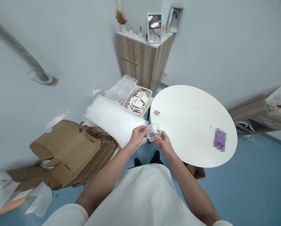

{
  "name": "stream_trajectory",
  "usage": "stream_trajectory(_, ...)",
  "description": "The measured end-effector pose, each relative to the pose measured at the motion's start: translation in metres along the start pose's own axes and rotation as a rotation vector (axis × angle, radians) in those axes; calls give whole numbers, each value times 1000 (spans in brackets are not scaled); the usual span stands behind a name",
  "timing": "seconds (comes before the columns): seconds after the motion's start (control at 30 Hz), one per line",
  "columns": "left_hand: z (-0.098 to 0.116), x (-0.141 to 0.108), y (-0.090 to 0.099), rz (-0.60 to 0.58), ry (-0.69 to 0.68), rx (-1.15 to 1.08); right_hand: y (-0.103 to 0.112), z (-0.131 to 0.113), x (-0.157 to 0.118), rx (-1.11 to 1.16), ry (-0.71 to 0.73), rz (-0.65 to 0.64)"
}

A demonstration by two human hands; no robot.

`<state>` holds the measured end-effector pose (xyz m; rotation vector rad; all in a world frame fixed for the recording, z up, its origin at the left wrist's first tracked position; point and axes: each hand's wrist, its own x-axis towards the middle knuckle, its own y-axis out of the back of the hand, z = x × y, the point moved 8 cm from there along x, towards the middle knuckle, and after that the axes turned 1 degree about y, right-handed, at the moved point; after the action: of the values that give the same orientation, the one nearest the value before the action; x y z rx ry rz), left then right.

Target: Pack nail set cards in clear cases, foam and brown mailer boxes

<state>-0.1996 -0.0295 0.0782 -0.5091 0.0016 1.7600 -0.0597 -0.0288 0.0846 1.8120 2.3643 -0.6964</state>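
A small clear plastic case [154, 131] is held up between both hands, in front of my body at the left edge of the round white table. My left hand [139, 135] pinches its left side with thumb and fingers. On its right side, my right hand [163, 142] grips the lower edge, the thumb lying over the front. Something dark shows through the plastic, too unclear to name. A small card with reddish spots [156, 113] lies on the round table [189, 125] just beyond the case.
White foam sheets [114, 117], a basket of small cards [137, 102] and a bin of clear cases [123, 88] are left of the round table. Flattened cardboard boxes [72, 150] are stacked nearer left. A blurred purple item [220, 140] lies at the table's right.
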Motion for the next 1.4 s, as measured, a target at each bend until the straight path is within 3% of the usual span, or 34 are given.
stream_trajectory(0.27,-17,19,-95,-259,93,191,93,-5,-14,125,-64,160)
stream_trajectory(0.53,-48,51,-196,-356,91,217,198,-18,-24,168,-39,282)
stream_trajectory(0.67,-56,62,-239,-424,79,343,235,-23,-26,163,-44,297)
stream_trajectory(0.8,-64,63,-276,-576,89,510,257,-25,-29,106,-69,232)
stream_trajectory(0.9,-73,62,-288,-643,113,631,271,-24,-27,68,-82,197)
stream_trajectory(1.13,-91,55,-295,-708,239,657,310,-37,-15,60,-2,334)
stream_trajectory(1.4,-91,52,-294,-753,251,675,306,-45,0,-205,-27,122)
